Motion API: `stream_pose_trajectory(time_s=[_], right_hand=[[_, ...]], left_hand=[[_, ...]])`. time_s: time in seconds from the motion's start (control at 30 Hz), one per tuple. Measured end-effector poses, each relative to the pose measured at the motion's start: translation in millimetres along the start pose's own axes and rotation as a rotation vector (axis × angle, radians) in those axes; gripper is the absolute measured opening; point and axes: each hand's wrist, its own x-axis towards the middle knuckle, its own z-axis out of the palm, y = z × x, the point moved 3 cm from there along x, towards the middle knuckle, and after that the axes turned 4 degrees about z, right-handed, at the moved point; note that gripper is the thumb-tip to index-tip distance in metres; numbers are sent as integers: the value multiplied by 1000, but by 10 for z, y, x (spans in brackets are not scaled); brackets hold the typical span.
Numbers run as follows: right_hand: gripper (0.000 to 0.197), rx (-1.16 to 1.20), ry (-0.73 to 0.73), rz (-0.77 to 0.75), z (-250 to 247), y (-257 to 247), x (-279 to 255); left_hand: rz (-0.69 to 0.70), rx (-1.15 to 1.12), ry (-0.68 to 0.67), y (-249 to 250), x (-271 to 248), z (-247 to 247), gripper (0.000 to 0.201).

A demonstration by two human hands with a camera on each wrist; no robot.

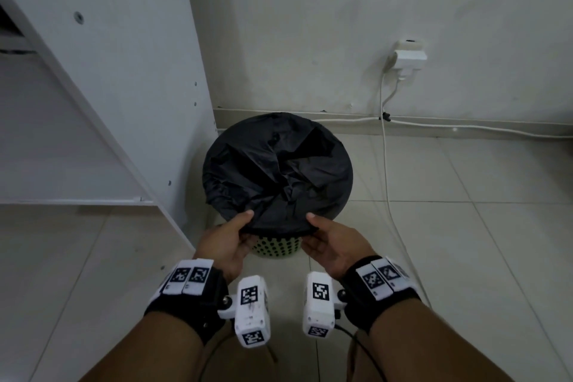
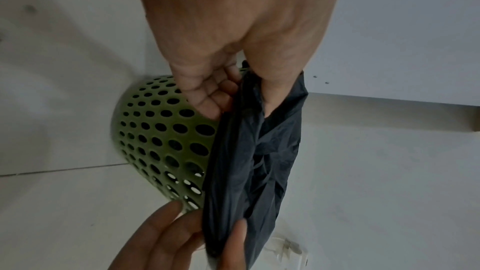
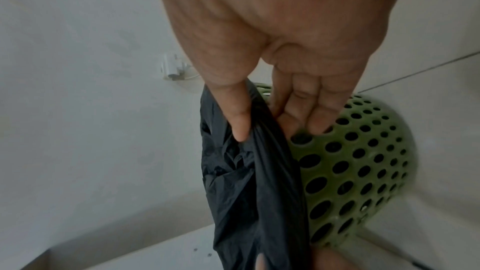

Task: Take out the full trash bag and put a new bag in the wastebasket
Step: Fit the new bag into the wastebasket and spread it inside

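Two hands on the job, both at the near rim! Far left, a white cabinet panel [image 1: 130, 71] stands beside the bin. Left hand [image 1: 228, 240] pinches the crinkled black plastic trash bag [image 1: 276, 170], thumb on top, fingers [image 2: 207, 102] curled under the edge. That bag is stretched across the mouth of the round green perforated plastic wastebasket [image 1: 276, 246], which sits on the pale tiled floor [image 1: 465, 242] by the wall. Right hand [image 1: 333, 242] mirrors it, thumb over the bag's rim, fingers [image 3: 317, 118] tucked beneath against the basket wall. Further right, a white cord [image 1: 386, 164] hangs from a white wall plug [image 1: 409, 56].
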Motion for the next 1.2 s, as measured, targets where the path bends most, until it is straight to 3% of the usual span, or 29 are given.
stream_pose_trajectory(time_s=[0.13, 0.23, 0.33, 0.5, 0.63, 0.8, 0.93, 1.0, 1.1, 1.2], right_hand=[[30, 27, 52, -63, -149, -177, 23], [21, 43, 21, -28, -160, -230, 29], [16, 70, 42, -7, -84, -217, 44], [32, 81, 109, -8, 38, -68, 39], [27, 17, 20, 30, 123, 90, -56], [29, 10, 37, -24, -53, -128, -54], [16, 52, 4, 21, -72, -221, -43], [12, 97, 0, 33, -24, -213, -36], [20, 126, 29, 10, 44, -139, -28], [11, 85, 18, 17, 86, -8, -58]], left_hand=[[39, 118, -22, 217, 46, -56, 30], [65, 182, 8, 315, 124, -113, 32], [45, 104, -5, 305, 105, -44, 36], [35, -9, 4, 67, -30, 73, 37], [112, 32, 61, 65, -50, 22, 30], [160, 167, 0, 350, 60, -131, 31], [204, 174, -17, 457, 88, -169, 22], [238, 145, 41, 410, 60, -158, 32], [189, 75, 58, 196, -37, -101, 49], [127, 52, 28, 1, -138, 7, 40]])
